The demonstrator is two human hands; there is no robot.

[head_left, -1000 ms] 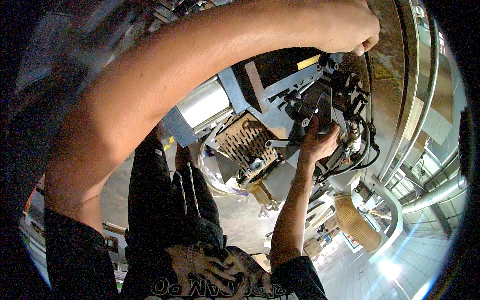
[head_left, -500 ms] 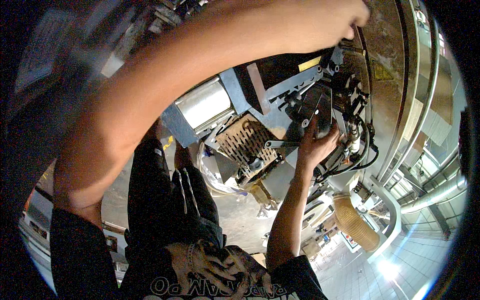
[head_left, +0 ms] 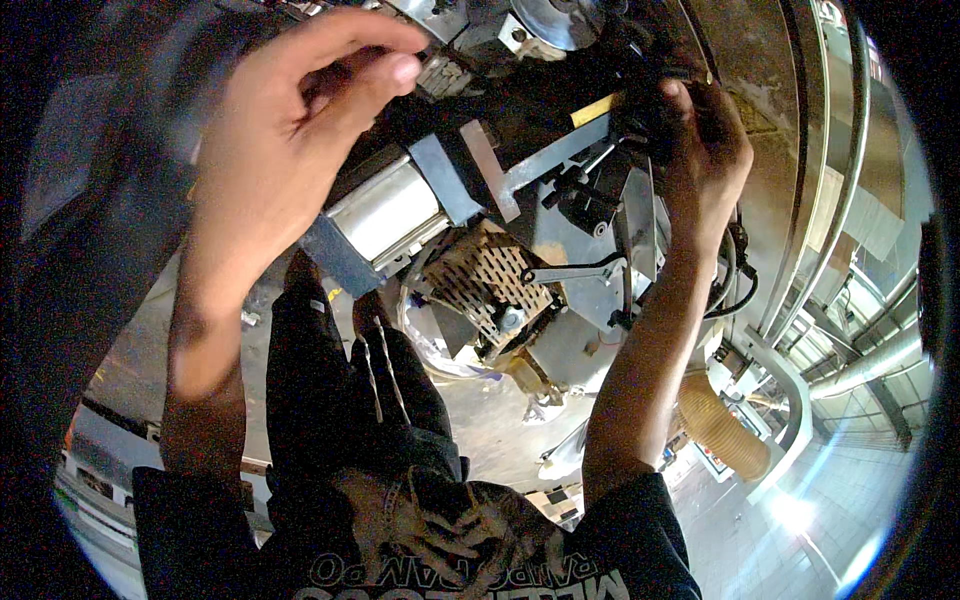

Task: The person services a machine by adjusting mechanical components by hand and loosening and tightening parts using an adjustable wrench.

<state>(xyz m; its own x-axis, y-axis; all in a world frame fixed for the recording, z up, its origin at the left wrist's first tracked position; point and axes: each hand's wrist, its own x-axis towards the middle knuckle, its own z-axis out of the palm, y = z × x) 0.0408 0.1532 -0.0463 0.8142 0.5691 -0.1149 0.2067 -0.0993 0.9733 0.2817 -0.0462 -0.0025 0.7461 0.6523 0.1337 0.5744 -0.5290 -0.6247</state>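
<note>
The left hand (head_left: 290, 120) has come back from 1 o'clock to 11 o'clock, seemingly empty, thumb and forefinger narrowly apart. The right hand (head_left: 710, 140) has moved up to 2 o'clock, beside a dark machine part (head_left: 648, 112) — whether it grips, one cannot tell. The wrench (head_left: 575, 272), near centre toward 3 o'clock, now shows its whole length — earlier partly covered, it is more open to view.
</note>
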